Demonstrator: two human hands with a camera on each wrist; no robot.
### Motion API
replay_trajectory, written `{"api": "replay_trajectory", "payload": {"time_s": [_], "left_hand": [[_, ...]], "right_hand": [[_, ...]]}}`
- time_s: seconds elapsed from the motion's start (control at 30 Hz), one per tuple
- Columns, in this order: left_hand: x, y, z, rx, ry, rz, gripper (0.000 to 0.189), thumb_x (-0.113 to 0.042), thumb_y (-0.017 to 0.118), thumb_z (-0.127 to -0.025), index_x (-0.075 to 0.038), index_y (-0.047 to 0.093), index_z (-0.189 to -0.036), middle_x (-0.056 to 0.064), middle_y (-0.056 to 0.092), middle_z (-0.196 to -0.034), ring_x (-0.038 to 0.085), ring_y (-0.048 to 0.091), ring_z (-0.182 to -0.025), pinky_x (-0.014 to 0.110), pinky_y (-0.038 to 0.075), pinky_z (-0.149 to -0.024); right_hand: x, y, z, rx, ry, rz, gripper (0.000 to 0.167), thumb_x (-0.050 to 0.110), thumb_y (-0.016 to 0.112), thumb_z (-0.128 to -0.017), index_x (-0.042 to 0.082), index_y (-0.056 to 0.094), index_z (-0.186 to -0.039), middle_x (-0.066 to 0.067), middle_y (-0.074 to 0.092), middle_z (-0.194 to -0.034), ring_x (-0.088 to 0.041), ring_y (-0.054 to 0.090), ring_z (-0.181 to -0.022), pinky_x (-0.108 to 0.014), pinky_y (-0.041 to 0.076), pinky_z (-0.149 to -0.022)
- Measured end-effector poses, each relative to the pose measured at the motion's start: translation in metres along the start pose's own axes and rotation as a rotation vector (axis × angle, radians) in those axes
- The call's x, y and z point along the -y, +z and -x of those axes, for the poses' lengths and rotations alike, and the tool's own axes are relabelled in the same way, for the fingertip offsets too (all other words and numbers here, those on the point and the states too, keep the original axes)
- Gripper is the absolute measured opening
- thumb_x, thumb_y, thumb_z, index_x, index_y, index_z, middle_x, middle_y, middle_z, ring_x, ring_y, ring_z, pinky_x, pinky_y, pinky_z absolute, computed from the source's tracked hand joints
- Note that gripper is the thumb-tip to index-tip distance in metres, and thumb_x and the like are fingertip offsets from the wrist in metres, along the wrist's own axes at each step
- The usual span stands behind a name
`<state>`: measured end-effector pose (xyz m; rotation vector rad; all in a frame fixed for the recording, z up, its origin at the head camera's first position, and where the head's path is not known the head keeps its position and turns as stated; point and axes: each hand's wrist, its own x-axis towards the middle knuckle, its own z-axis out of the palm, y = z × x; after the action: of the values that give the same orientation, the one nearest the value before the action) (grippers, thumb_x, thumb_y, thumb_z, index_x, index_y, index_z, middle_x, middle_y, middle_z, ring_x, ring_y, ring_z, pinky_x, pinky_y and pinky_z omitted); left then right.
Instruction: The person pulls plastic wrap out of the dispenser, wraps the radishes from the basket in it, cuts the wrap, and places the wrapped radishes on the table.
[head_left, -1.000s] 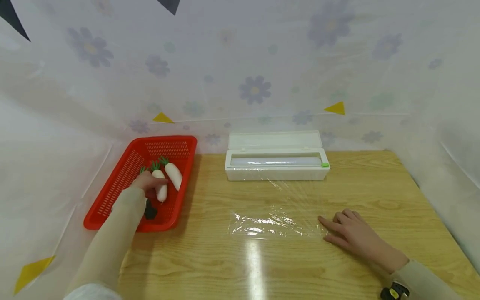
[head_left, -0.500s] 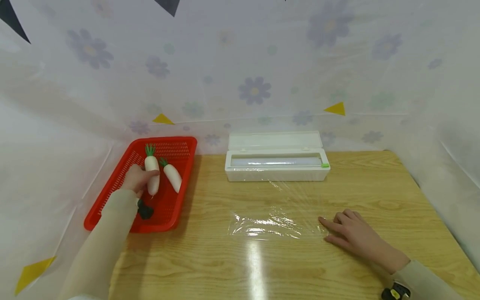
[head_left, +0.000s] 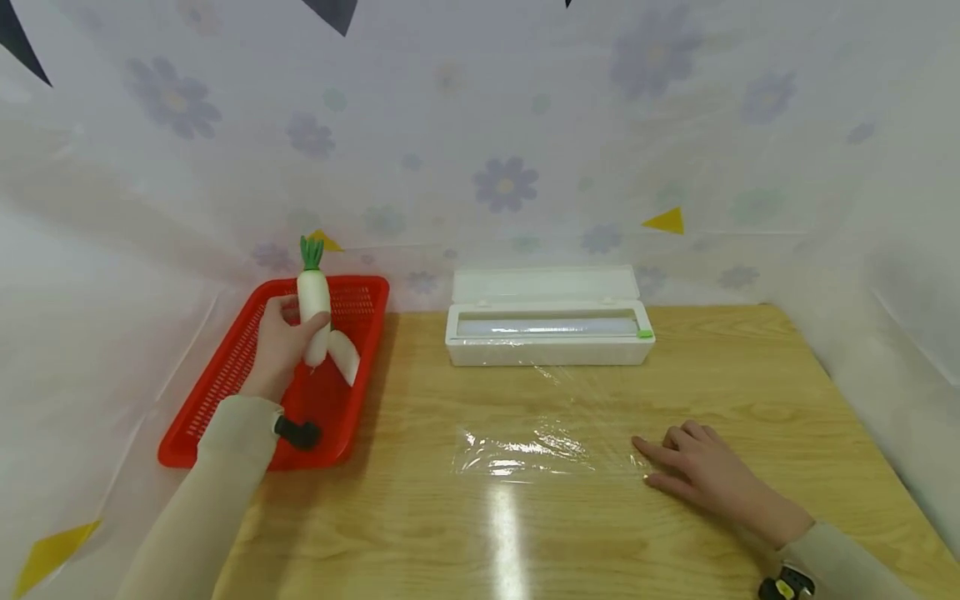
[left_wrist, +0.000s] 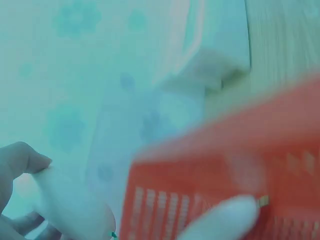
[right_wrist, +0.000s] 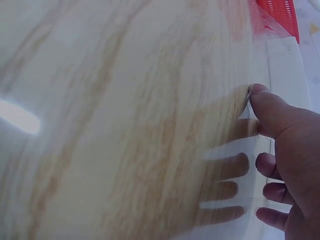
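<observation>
My left hand (head_left: 276, 350) grips a white radish (head_left: 313, 296) with a green leafy top, tilted upright above the red basket (head_left: 373, 333). In the left wrist view that radish (left_wrist: 72, 205) lies between thumb and fingers. A second white radish (head_left: 344, 358) rests in the basket, partly covered by the held one. At the right, my right hand (head_left: 705, 467) touches the edge of a clear sheet of cling film (head_left: 525, 446) on the table, index finger and thumb apart. The right wrist view shows the thumb and fingers of this hand (right_wrist: 300, 145) at the film's edge.
Behind the film stands a white cling film box (head_left: 551, 352) with its lid raised, a roll inside and a green slider at its right end. The wooden table (head_left: 420, 533) reaches to a flower-patterned plastic sheet (head_left: 510, 242) at the back.
My left hand has taken hold of a radish and lifted it upward, away from the other one in the basket. The right hand has stayed at the film's edge.
</observation>
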<state>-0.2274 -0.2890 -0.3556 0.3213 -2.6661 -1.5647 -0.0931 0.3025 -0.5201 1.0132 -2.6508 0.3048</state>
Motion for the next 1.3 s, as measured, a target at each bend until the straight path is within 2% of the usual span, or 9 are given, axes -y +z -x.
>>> {"api": "replay_trajectory", "payload": {"time_s": [0.1, 0.2, 0.37, 0.57, 0.77, 0.93, 1.1, 1.2, 1.3], "left_hand": [[-0.013, 0.012, 0.012, -0.004, 0.045, 0.03, 0.073, -0.037, 0.067, -0.102, -0.005, 0.032, -0.158, 0.02, 0.044, -0.143, 0.025, 0.051, -0.115, 0.022, 0.054, -0.074], [-0.027, 0.026, 0.025, 0.015, 0.109, 0.036, 0.069, -0.036, 0.07, -0.101, -0.007, 0.041, -0.157, 0.017, 0.051, -0.143, 0.025, 0.051, -0.117, 0.023, 0.054, -0.081], [-0.042, 0.06, 0.041, 0.09, 0.192, 0.069, 0.063, -0.034, 0.075, -0.097, -0.011, 0.053, -0.152, 0.014, 0.062, -0.141, 0.028, 0.059, -0.123, 0.036, 0.054, -0.094], [-0.048, 0.118, 0.06, 0.254, 0.311, 0.081, 0.052, -0.015, 0.078, -0.095, 0.0, 0.06, -0.141, 0.021, 0.068, -0.132, 0.036, 0.067, -0.116, 0.049, 0.056, -0.097], [-0.036, 0.177, 0.083, 0.457, 0.372, 0.026, 0.049, -0.017, 0.077, -0.095, -0.001, 0.063, -0.139, 0.017, 0.07, -0.128, 0.032, 0.067, -0.107, 0.04, 0.059, -0.086], [-0.024, 0.212, 0.101, 0.538, 0.458, -0.121, 0.045, -0.017, 0.076, -0.095, -0.003, 0.065, -0.137, 0.012, 0.071, -0.127, 0.026, 0.067, -0.108, 0.037, 0.057, -0.088], [-0.023, 0.235, 0.112, 0.558, 0.685, -0.404, 0.041, -0.016, 0.075, -0.095, -0.005, 0.067, -0.134, 0.007, 0.073, -0.125, 0.021, 0.067, -0.107, 0.035, 0.053, -0.092], [-0.023, 0.244, 0.117, 0.583, 0.778, -0.523, 0.039, -0.019, 0.075, -0.095, -0.009, 0.069, -0.132, 0.002, 0.074, -0.123, 0.019, 0.066, -0.104, 0.036, 0.049, -0.092], [-0.02, 0.249, 0.12, 0.626, 0.773, -0.596, 0.04, -0.022, 0.074, -0.097, -0.013, 0.067, -0.136, -0.001, 0.072, -0.129, 0.019, 0.063, -0.112, 0.037, 0.043, -0.095]], "right_hand": [[-0.001, 0.001, 0.0, -0.01, -0.004, -0.006, 0.052, 0.04, 0.081, -0.088, 0.018, 0.072, -0.134, 0.02, 0.046, -0.091, -0.003, 0.031, -0.084, -0.027, 0.03, -0.071], [-0.003, 0.0, 0.0, -0.013, -0.008, -0.005, 0.052, 0.04, 0.081, -0.088, 0.018, 0.072, -0.135, 0.019, 0.046, -0.091, -0.003, 0.031, -0.084, -0.027, 0.03, -0.071], [-0.006, -0.001, 0.0, -0.009, -0.005, -0.001, 0.053, 0.04, 0.082, -0.088, 0.018, 0.072, -0.135, 0.019, 0.047, -0.091, -0.003, 0.033, -0.083, -0.028, 0.031, -0.071], [-0.008, -0.003, 0.0, 0.001, 0.006, -0.005, 0.053, 0.04, 0.082, -0.088, 0.019, 0.072, -0.135, 0.02, 0.045, -0.091, -0.003, 0.033, -0.084, -0.028, 0.03, -0.071], [-0.008, -0.003, 0.0, -0.003, 0.003, -0.001, 0.053, 0.039, 0.082, -0.087, 0.018, 0.072, -0.135, 0.019, 0.046, -0.091, -0.003, 0.034, -0.083, -0.028, 0.031, -0.07], [-0.007, -0.003, 0.0, 0.01, 0.005, -0.003, 0.053, 0.039, 0.081, -0.089, 0.018, 0.071, -0.136, 0.018, 0.047, -0.092, -0.003, 0.034, -0.083, -0.028, 0.031, -0.07], [-0.006, -0.005, 0.0, 0.008, 0.014, -0.003, 0.053, 0.039, 0.081, -0.088, 0.018, 0.072, -0.136, 0.019, 0.046, -0.092, -0.003, 0.035, -0.083, -0.029, 0.032, -0.07], [-0.006, -0.006, -0.001, 0.013, 0.016, 0.003, 0.052, 0.04, 0.081, -0.088, 0.019, 0.072, -0.136, 0.019, 0.047, -0.092, -0.004, 0.036, -0.084, -0.029, 0.033, -0.07], [-0.006, -0.005, -0.001, 0.02, 0.018, 0.005, 0.053, 0.039, 0.081, -0.088, 0.02, 0.071, -0.136, 0.018, 0.047, -0.092, -0.004, 0.035, -0.083, -0.029, 0.033, -0.07]]}}
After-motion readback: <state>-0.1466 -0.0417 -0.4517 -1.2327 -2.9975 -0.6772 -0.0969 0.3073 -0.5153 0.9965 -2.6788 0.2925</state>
